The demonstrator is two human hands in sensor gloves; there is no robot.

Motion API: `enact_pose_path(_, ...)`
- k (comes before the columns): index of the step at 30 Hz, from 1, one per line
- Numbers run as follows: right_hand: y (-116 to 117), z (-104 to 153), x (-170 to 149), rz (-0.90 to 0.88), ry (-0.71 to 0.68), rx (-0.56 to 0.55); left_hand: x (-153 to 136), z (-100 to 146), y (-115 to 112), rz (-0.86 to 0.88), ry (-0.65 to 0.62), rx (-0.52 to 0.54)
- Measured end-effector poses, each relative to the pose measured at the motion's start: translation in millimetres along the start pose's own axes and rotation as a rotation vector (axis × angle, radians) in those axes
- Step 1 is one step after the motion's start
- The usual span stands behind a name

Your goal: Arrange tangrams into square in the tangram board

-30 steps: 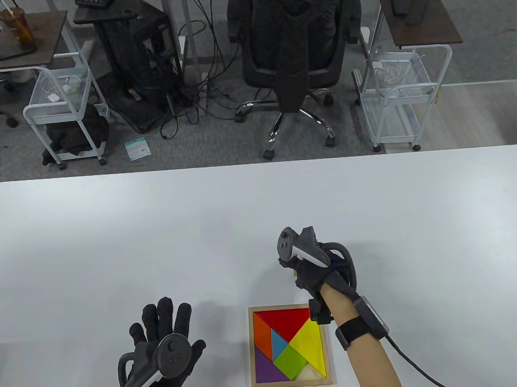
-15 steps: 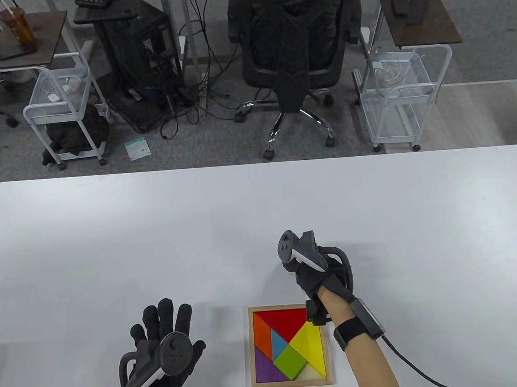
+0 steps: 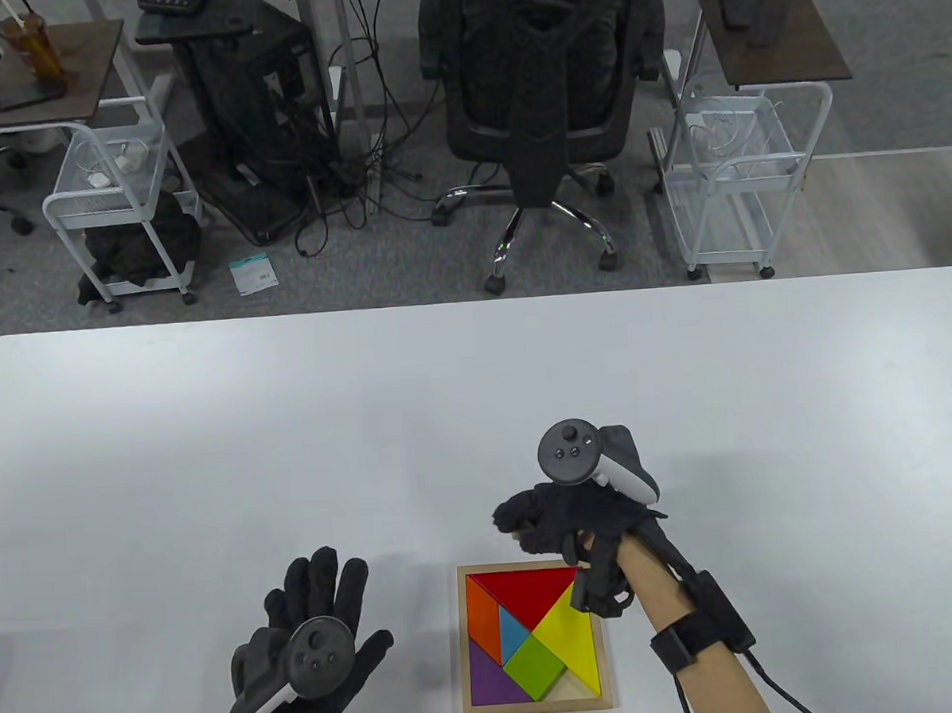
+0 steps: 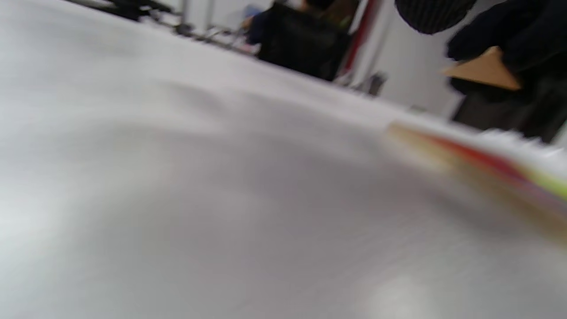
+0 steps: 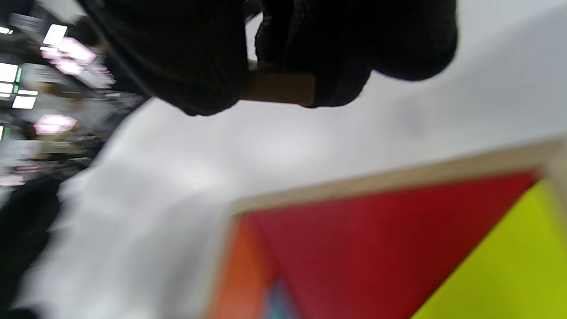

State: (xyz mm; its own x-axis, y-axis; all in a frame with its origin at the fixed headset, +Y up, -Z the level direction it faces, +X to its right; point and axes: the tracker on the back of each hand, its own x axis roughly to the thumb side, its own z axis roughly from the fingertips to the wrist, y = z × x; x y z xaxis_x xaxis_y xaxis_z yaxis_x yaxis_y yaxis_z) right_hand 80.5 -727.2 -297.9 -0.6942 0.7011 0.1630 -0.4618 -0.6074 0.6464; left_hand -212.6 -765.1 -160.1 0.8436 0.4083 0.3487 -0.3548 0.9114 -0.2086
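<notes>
The wooden tangram board [image 3: 462, 636] lies near the table's front edge. In it sit red [image 3: 528, 589], orange [image 3: 482, 619], blue [image 3: 510, 632], yellow [image 3: 574, 634], green [image 3: 534, 666] and purple [image 3: 489, 682] pieces; a small bare triangle shows at its front middle [image 3: 569, 686]. My right hand [image 3: 537, 528] hovers just beyond the board's far edge, fingers curled round a plain wooden triangle piece [image 5: 277, 88], also seen from the left wrist view as a tan wooden triangle piece [image 4: 485, 71]. My left hand [image 3: 318, 612] lies flat and spread on the table, left of the board, holding nothing.
The white table [image 3: 288, 430] stretches wide behind and to both sides of the board. Beyond its far edge stand a black office chair [image 3: 542, 90] and two white wire carts [image 3: 117, 200], [image 3: 741, 167].
My right hand has turned over, its tracker now facing up, and drawn back toward the board's far edge with the wooden piece. The left hand shifted slightly right and toward me.
</notes>
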Motion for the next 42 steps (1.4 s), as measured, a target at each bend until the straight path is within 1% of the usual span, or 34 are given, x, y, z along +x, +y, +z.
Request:
enact_pose_path(2,14,8,15,-0.091,-0.098,0.094,8,3,2,0.112,-0.141,0.128)
enact_pose_path(3,21,10,22,-0.116,-0.138,0.147,11,4,3,0.178,-0.173,0.162)
enact_pose_path(5,36,14,38,-0.141,-0.196,0.231,17,5,2,0.302,-0.237,0.181)
enact_pose_path(7,46,15,49,-0.155,-0.228,0.274,21,6,2,0.366,-0.253,0.215)
enact_pose_path(8,52,15,54,-0.167,-0.248,0.284,23,7,3,0.389,-0.262,0.24)
enact_pose_path(11,60,12,62,-0.214,-0.275,0.301,25,9,4,0.436,-0.284,0.252)
enact_pose_path(14,66,9,66,-0.252,-0.275,0.305,27,11,5,0.403,-0.287,0.326)
enact_pose_path(17,72,8,68,-0.234,-0.269,0.296,27,13,7,0.372,-0.264,0.371)
enact_pose_path(20,73,10,68,-0.256,-0.264,0.275,25,13,8,0.36,-0.262,0.379)
enact_pose_path(22,70,15,70,-0.23,-0.267,0.224,25,14,10,0.362,-0.261,0.385)
enact_pose_path(23,68,19,72,-0.199,-0.262,0.183,25,14,11,0.368,-0.257,0.39)
enact_pose_path(24,65,26,75,-0.152,-0.268,0.109,25,13,11,0.382,-0.246,0.379)
enact_pose_path(25,63,30,77,-0.129,-0.276,0.068,25,13,11,0.392,-0.24,0.367)
enact_pose_path(26,62,43,83,-0.056,-0.281,-0.059,23,12,11,0.42,-0.222,0.339)
enact_pose_path(27,64,53,89,0.019,-0.299,-0.148,22,12,10,0.456,-0.197,0.318)
enact_pose_path(28,66,61,93,0.109,-0.299,-0.209,21,11,9,0.483,-0.181,0.302)
enact_pose_path(30,78,77,102,0.347,-0.296,-0.362,20,9,5,0.568,-0.141,0.247)
enact_pose_path(32,93,87,108,0.546,-0.293,-0.469,21,7,2,0.632,-0.117,0.184)
enact_pose_path(34,104,92,111,0.66,-0.296,-0.518,24,7,-2,0.672,-0.114,0.138)
enact_pose_path(36,111,92,111,0.7,-0.306,-0.524,26,6,-5,0.694,-0.11,0.11)
enact_pose_path(39,114,91,110,0.686,-0.328,-0.492,31,6,-8,0.723,-0.12,0.091)
enact_pose_path(42,110,90,108,0.648,-0.334,-0.443,36,7,-9,0.703,-0.14,0.084)
